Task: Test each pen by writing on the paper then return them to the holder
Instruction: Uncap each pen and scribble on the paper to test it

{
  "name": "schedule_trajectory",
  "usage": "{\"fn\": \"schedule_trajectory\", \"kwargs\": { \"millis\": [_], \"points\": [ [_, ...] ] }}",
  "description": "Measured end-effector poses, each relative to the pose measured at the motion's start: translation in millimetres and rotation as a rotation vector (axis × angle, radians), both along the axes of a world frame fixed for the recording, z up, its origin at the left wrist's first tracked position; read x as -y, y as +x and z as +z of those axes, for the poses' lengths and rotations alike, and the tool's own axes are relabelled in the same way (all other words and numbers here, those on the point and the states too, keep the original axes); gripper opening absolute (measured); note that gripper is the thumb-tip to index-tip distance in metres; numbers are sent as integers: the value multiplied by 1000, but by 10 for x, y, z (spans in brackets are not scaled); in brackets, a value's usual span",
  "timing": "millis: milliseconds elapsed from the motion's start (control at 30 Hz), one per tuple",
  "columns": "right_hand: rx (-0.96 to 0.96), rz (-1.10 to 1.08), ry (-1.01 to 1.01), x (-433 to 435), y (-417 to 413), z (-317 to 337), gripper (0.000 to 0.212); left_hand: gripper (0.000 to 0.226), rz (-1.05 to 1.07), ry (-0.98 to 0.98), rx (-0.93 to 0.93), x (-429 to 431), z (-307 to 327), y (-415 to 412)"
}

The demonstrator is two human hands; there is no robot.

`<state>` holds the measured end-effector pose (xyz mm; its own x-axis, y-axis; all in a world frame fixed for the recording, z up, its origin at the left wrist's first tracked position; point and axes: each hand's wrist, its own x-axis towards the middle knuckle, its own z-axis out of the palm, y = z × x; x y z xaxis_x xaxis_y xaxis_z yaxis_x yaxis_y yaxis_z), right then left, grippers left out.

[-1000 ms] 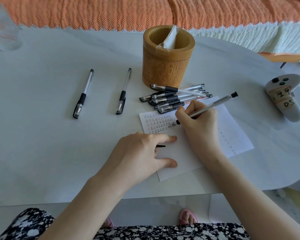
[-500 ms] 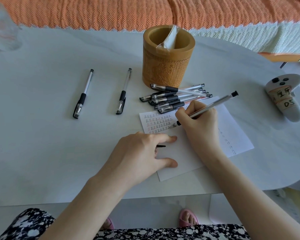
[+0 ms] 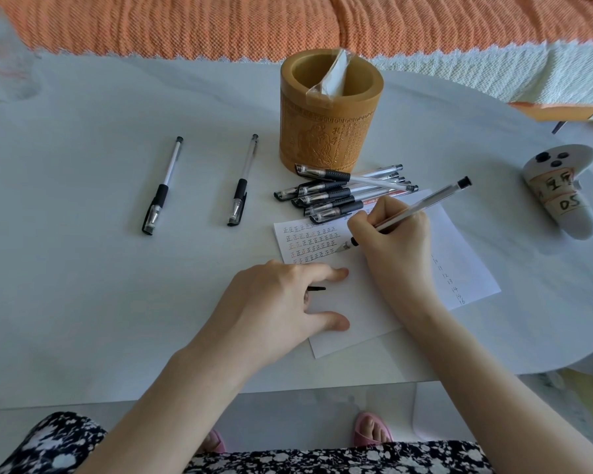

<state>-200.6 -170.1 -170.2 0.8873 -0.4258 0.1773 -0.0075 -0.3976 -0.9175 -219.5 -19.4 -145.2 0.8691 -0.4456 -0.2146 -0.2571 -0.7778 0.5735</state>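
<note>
A clear pen with a black end (image 3: 425,201) is gripped in my right hand (image 3: 394,244), its tip touching the white paper (image 3: 356,302) at the end of the rows of written marks. My left hand (image 3: 278,302) rests on the paper's left edge with index finger and thumb stretched out. A small black pen cap (image 3: 317,288) sticks out from its curled middle fingers. The carved wooden holder (image 3: 329,131) stands behind the paper and contains only a clear plastic wrapper (image 3: 332,77). Several capped pens (image 3: 339,196) lie piled between holder and paper.
Two capped pens (image 3: 163,186) (image 3: 243,181) lie apart on the white table (image 3: 83,285) to the left. A white taped controller (image 3: 558,193) sits at the right edge. An orange and white blanket (image 3: 288,22) borders the far side.
The pen in my right hand has shifted very slightly as it writes. My left hand has stayed where it was.
</note>
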Motion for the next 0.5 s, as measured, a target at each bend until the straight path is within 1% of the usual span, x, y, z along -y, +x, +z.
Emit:
{"fn": "schedule_trajectory", "kwargs": {
  "millis": [233,500],
  "points": [
    [-8,-2,19,-4,8,-4,35,51,-7,-12,7,-16,10,-6],
    [-9,8,42,4,-2,10,31,51,-17,-9,7,-13,-9,0]
  ]
}}
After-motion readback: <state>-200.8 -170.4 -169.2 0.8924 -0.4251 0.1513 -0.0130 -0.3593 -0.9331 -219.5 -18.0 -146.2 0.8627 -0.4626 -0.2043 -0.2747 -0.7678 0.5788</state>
